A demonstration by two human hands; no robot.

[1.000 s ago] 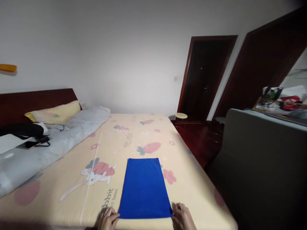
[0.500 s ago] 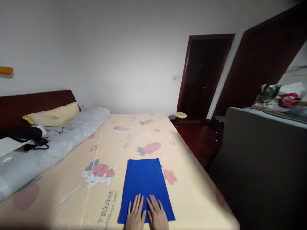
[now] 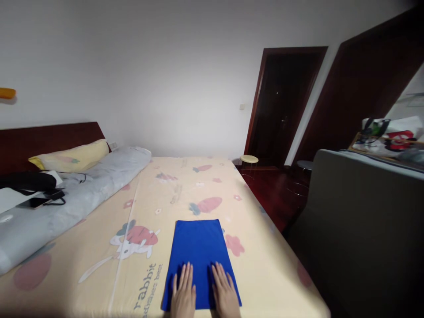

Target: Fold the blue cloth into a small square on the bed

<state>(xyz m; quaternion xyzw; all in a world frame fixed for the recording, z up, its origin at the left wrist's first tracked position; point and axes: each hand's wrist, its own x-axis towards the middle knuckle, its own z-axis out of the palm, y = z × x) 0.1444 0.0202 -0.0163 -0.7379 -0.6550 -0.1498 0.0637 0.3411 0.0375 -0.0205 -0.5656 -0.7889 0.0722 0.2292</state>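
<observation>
"Blue cloth (image 3: 198, 247): where does it lie, and how?"

"Flat on the bed sheet (image 3: 159, 194), a smooth rectangle near the edge closest to you, its long sides running away from you. It sits just right of the printed word 'rabbit' and below a carrot motif."

"And your left hand (image 3: 183, 295)?"

"Palm down on the near left part of the cloth, fingers (image 3: 185, 274) straight and close together, gripping nothing."

"Your right hand (image 3: 227, 295)?"

"Palm down on the near right part, fingers (image 3: 220, 274) extended and slightly fanned, likewise gripping nothing. A strip of blue shows between your two hands, so they do not touch."

"What surrounds the cloth?"

"A grey rolled quilt (image 3: 82, 190) runs along the left side of the bed, well apart from the cloth. A yellow pillow (image 3: 73, 157) leans at the dark wooden headboard (image 3: 49, 134). A black bag (image 3: 26, 180) and a phone (image 3: 36, 202) rest on the quilt's near end. To your right stands a grey sofa back (image 3: 357, 221); beyond the bed, a small round stool (image 3: 249, 159) stands before a dark doorway (image 3: 281, 106)."
</observation>
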